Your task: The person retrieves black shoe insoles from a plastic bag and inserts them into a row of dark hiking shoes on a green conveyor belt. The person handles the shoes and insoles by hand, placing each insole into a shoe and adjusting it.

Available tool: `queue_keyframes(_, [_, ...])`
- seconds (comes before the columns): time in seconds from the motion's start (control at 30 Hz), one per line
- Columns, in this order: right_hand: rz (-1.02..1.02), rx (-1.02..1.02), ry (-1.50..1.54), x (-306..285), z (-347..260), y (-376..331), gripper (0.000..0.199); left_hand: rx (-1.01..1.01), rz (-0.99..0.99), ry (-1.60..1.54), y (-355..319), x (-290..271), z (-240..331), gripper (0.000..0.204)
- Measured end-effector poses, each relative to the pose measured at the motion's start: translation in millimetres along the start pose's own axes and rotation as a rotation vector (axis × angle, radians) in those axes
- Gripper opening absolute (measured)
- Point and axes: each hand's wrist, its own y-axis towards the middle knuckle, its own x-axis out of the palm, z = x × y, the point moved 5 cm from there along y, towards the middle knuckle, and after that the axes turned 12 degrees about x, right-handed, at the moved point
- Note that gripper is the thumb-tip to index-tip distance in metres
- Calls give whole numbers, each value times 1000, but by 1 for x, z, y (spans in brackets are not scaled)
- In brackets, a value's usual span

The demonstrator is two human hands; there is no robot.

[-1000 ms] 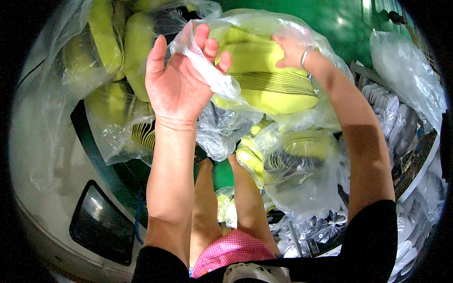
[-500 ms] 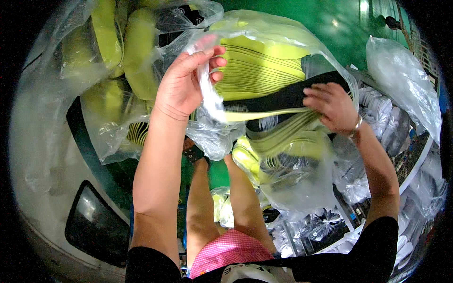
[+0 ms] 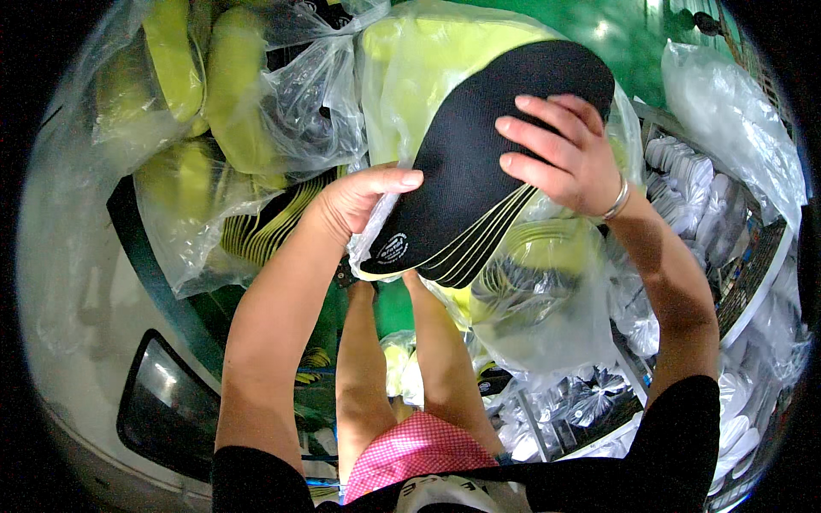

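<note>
A fanned stack of insoles, black on top with yellow-green undersides, lies tilted at the mouth of a clear plastic bag. My left hand is closed at the stack's left side, gripping the bag's edge, its thumb against the top insole; its other fingers are hidden. My right hand grips the stack from the right, fingers spread over the black face and thumb out of sight. More yellow-green insoles show through the bag behind the stack.
Bagged yellow-green insoles stand at the left, and another bag of insoles sits below the stack. White bagged pieces fill a rack at the right. A pale machine-like body with a dark window is at lower left.
The insole stack has turned its black face up and shifted over the bag's mouth. My left hand has moved down, and my right hand has moved onto the top insole.
</note>
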Motion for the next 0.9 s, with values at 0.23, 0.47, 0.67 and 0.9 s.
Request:
queue_keyframes(0.23, [328, 329, -69, -1, 19, 34, 33, 459, 227, 70, -1, -11, 34, 50])
queue_keyframes(0.47, [-690, 544, 108, 186, 64, -7, 21, 655, -348, -272, 31, -21, 72, 53])
queue_keyframes(0.67, [-866, 701, -199, 222, 86, 17, 24, 586, -347, -274, 39, -34, 62, 52])
queue_keyframes(0.9, [-792, 855, 0, 207, 81, 31, 53, 603, -342, -221, -5, -27, 51, 50])
